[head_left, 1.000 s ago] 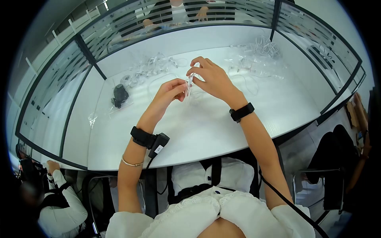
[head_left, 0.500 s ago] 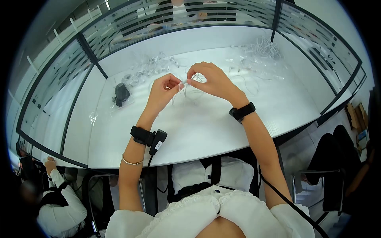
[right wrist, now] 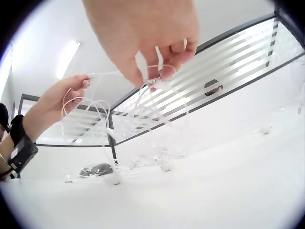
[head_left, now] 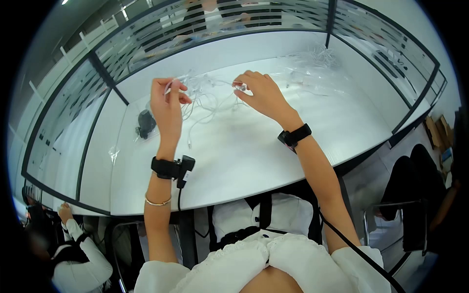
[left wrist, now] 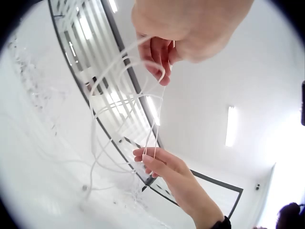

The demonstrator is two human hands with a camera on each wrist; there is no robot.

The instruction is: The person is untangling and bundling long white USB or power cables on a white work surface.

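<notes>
Clearly, the white cable (left wrist: 92,114) hangs in loose loops above the white bench (head_left: 259,161), stretched between the left hand (head_left: 168,105) and the right hand (head_left: 264,95), each pinching part of it. Near the bench's left edge sits a dark bundle (head_left: 145,123); toward its far-right corner lie bagged cables (head_left: 320,58). Dark-framed, striped glass partitions (head_left: 210,22) rise along the far edge, under a ceiling light (left wrist: 231,126).

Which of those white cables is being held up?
The looped white cable strung between the left hand and right hand; the cable heap at the table's back right lies untouched.
</notes>
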